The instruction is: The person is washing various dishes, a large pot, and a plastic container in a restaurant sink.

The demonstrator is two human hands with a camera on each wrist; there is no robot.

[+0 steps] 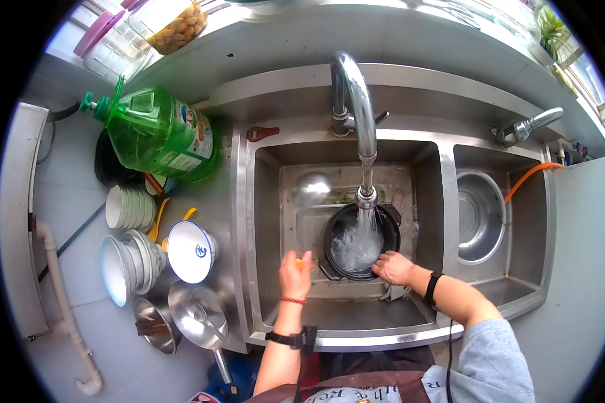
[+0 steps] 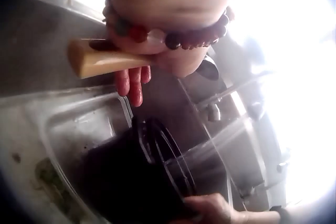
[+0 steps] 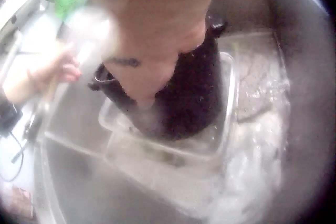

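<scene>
Head view, round black pot [image 1: 389, 232], water [image 1: 356, 249] churning white inside

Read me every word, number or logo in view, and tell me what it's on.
"uth &": shirt, chest, partly covered.
"R": shirt, beside the apron's strap.
Label on the green bottle: too small and blurred to read.
Blue mark inside the bowl: too small to read.
Wrist views: nothing readable.

Sink unit [image 1: 448, 201]: steel, two basins
Big basin: rectangular tray [image 3: 228, 92], black pot [image 1: 332, 243] on it
Small basin, 9 o'clock: steel bowl [image 1: 474, 218]
Rim, 11 o'clock: bottle opener [image 1: 263, 133]
Counter [image 1: 227, 269], 9 o'clock: green jug [image 1: 158, 131], stacked bowls [image 1: 129, 207]
</scene>
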